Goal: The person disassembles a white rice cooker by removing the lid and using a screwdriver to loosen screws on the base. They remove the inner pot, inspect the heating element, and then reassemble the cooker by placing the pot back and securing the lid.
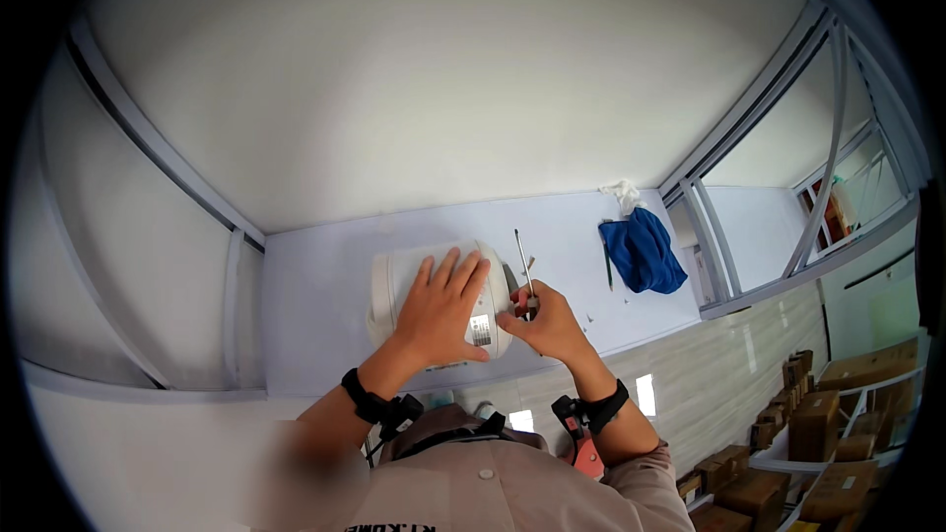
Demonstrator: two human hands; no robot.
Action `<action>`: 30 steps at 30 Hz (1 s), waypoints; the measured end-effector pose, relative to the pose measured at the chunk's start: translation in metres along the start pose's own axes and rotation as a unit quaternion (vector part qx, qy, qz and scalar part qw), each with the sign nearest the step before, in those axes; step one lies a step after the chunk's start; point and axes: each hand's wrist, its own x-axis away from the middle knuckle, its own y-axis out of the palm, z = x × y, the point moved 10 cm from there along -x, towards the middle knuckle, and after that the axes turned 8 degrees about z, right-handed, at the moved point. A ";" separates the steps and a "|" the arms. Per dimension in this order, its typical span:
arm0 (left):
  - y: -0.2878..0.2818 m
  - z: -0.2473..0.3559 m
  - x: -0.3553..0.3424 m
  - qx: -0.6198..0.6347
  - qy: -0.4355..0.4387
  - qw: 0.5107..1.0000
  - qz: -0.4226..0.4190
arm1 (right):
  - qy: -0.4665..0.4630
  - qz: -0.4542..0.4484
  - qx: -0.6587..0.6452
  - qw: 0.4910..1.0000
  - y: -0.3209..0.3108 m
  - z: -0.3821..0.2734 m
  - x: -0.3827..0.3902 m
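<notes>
A white, rounded appliance (394, 271) with a printed label sits on the pale work surface (315, 296). My left hand (441, 310) lies spread over its top, fingers stretched out. At its right end my right hand (540, 320) is closed on a screwdriver (523, 258), whose metal shaft points away from me; the thumb is against or beside the appliance's edge. A small red part shows by these fingers, too hidden to identify.
A crumpled blue cloth (642, 251), white cloth (624, 192), dark pen-like item (608, 266) and small loose bits lie to the right. A white back wall and metal frames (729, 138) border the bench. Cardboard boxes (818, 424) stand on the lower right.
</notes>
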 end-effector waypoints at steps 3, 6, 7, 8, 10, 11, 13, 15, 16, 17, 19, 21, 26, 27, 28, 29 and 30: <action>-0.003 0.004 -0.001 -0.004 0.013 1.000 0.014 | -0.023 0.034 -0.051 0.998 0.001 0.016 -0.007; -0.004 0.003 0.001 0.000 0.019 0.999 0.044 | -0.014 0.029 -0.059 0.998 0.006 0.014 -0.017; -0.003 0.003 0.001 0.003 0.018 0.998 0.052 | 0.007 0.011 -0.048 0.999 0.007 0.013 -0.021; -0.004 0.003 0.001 0.006 0.017 0.998 0.060 | 0.028 -0.008 -0.038 0.999 0.008 0.013 -0.024; -0.003 0.004 0.001 -0.001 0.019 0.998 0.056 | 0.075 -0.034 -0.076 0.994 0.014 0.021 -0.026; -0.003 0.004 0.001 -0.005 0.019 0.998 0.054 | 0.098 -0.047 -0.095 0.990 0.017 0.025 -0.027; -0.004 0.004 0.000 -0.006 0.024 0.998 0.057 | 0.094 -0.056 -0.112 0.988 0.018 0.026 -0.025; -0.005 0.004 0.000 -0.005 0.027 0.998 0.058 | 0.087 -0.068 -0.134 0.985 0.019 0.031 -0.022; -0.007 0.004 -0.001 -0.004 0.030 0.998 0.058 | 0.082 -0.074 -0.148 0.983 0.020 0.034 -0.020; -0.008 0.005 -0.001 -0.002 0.033 0.998 0.058 | 0.077 -0.080 -0.162 0.980 0.021 0.038 -0.018; -0.009 0.005 -0.001 0.009 0.040 0.998 0.056 | 0.052 -0.089 -0.206 0.973 0.023 0.041 -0.012; -0.009 0.004 -0.001 0.021 0.044 0.997 0.052 | 0.042 -0.103 -0.230 0.967 0.023 0.043 -0.005; -0.007 -0.002 -0.004 0.029 0.041 0.998 0.032 | 0.076 -0.132 -0.249 0.956 0.033 0.073 0.007; -0.008 -0.003 -0.006 0.036 0.039 0.998 0.034 | 0.095 -0.129 -0.286 0.945 0.037 0.085 0.007; -0.009 -0.004 -0.008 0.042 0.037 0.998 0.036 | 0.112 -0.126 -0.323 0.931 0.044 0.098 0.007; -0.010 -0.005 -0.009 0.047 0.035 0.997 0.039 | 0.129 -0.123 -0.359 0.916 0.049 0.106 0.005; -0.009 -0.007 -0.009 0.063 0.032 0.997 0.043 | 0.165 -0.100 -0.376 0.907 0.052 0.119 0.002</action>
